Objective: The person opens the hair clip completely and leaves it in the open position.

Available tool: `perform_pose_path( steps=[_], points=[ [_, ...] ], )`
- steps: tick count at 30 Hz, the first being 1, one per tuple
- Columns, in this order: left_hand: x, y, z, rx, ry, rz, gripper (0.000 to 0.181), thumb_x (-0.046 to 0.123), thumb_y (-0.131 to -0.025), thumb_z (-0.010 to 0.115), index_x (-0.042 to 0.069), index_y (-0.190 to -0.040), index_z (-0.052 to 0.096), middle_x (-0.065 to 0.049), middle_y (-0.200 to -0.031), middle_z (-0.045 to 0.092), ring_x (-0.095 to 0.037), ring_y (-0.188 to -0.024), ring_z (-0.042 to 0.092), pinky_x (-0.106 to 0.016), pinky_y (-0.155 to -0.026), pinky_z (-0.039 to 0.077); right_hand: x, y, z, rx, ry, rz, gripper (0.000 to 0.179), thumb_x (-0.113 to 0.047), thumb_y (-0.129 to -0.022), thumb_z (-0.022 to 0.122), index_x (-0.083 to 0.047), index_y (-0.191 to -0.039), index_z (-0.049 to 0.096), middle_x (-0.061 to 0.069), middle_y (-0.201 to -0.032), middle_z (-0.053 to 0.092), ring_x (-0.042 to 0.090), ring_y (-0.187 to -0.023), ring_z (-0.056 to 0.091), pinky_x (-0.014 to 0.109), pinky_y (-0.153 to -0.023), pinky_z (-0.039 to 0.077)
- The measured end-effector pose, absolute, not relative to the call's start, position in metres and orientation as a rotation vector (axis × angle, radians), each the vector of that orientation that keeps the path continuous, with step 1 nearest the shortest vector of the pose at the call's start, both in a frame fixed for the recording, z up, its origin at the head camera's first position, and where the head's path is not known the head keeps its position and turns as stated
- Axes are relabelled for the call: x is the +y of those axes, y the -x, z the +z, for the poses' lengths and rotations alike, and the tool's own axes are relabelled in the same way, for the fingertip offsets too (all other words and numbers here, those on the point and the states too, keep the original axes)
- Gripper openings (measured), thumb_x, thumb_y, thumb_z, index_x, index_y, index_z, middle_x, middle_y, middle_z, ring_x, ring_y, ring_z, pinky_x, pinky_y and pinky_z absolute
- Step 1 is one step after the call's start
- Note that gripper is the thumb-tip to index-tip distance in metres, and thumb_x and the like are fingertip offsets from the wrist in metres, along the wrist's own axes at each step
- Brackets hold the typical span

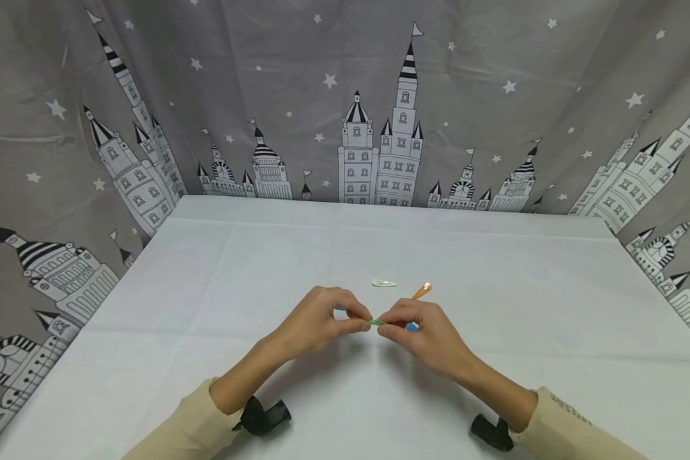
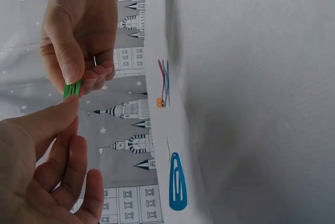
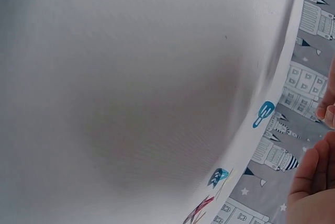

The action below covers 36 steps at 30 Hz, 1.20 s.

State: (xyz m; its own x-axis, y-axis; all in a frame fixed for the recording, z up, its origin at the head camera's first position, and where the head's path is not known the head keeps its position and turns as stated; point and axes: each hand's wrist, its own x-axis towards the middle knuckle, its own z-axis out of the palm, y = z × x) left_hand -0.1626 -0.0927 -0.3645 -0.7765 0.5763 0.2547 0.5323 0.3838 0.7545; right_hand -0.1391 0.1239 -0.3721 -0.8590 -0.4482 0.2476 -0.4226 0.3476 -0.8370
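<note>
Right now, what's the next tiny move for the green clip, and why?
Perhaps gently bend the green clip: the left grip and the right grip pinch it at opposite ends, so both seem well placed to flex it without letting go.

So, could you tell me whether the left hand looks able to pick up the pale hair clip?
Probably not immediately: the left hand pinches the green clip. Otherwise the way looks free, with the pale hair clip lying uncovered beyond.
</note>
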Motion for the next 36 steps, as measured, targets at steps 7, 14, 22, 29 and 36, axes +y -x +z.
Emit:
perform_pose_path(
  steps=[7, 14, 22, 29, 36],
  points=[
    [-0.0928, 0.1606, -0.3647, 2.537, -1.088, 1.358, 0.008, 0.015, -0.079, 0.072, 0.017, -0.086, 0.072, 0.018, -0.078, 0.061, -0.004, -0.075, 0.056, -0.034, -0.069, 0.047, 0.1275, 0.1412, -0.3753, 2.549, 0.897, -1.579, 0.008, -0.017, -0.084, 0.067, -0.017, -0.087, 0.074, -0.010, -0.078, 0.062, 0.014, -0.070, 0.053, 0.032, -0.061, 0.045],
    [-0.0925, 0.1600, -0.3638, 2.526, -1.203, 1.309, 0.007, 0.012, -0.080, 0.071, 0.014, -0.086, 0.071, 0.017, -0.080, 0.061, -0.004, -0.076, 0.055, -0.033, -0.068, 0.047, 0.1282, 0.1407, -0.3748, 2.556, 0.919, -1.537, 0.008, -0.014, -0.083, 0.068, -0.018, -0.086, 0.074, -0.011, -0.076, 0.063, 0.011, -0.068, 0.053, 0.031, -0.059, 0.046],
    [-0.0939, 0.1609, -0.3645, 2.442, -1.254, 1.342, 0.006, 0.013, -0.080, 0.071, 0.012, -0.087, 0.072, 0.016, -0.082, 0.063, -0.005, -0.079, 0.056, -0.029, -0.071, 0.046, 0.1292, 0.1392, -0.3750, 2.534, 0.923, -1.534, 0.008, -0.015, -0.083, 0.067, -0.014, -0.087, 0.075, -0.011, -0.076, 0.062, 0.012, -0.069, 0.052, 0.031, -0.059, 0.045],
    [-0.0948, 0.1615, -0.3670, 2.383, -1.274, 1.358, 0.006, 0.014, -0.081, 0.070, 0.013, -0.086, 0.072, 0.013, -0.082, 0.065, -0.006, -0.080, 0.058, -0.034, -0.073, 0.047, 0.1297, 0.1392, -0.3750, 2.483, 0.960, -1.539, 0.009, -0.015, -0.083, 0.067, -0.014, -0.086, 0.075, -0.007, -0.077, 0.064, 0.012, -0.069, 0.054, 0.031, -0.059, 0.045],
    [-0.0961, 0.1600, -0.3693, 2.340, -1.231, 1.345, 0.004, 0.014, -0.081, 0.070, 0.013, -0.084, 0.072, 0.011, -0.081, 0.065, -0.007, -0.078, 0.057, -0.034, -0.074, 0.046, 0.1305, 0.1369, -0.3767, 2.449, 1.023, -1.517, 0.008, -0.013, -0.082, 0.068, -0.013, -0.086, 0.075, -0.008, -0.077, 0.064, 0.012, -0.074, 0.053, 0.029, -0.066, 0.042]
  ],
)
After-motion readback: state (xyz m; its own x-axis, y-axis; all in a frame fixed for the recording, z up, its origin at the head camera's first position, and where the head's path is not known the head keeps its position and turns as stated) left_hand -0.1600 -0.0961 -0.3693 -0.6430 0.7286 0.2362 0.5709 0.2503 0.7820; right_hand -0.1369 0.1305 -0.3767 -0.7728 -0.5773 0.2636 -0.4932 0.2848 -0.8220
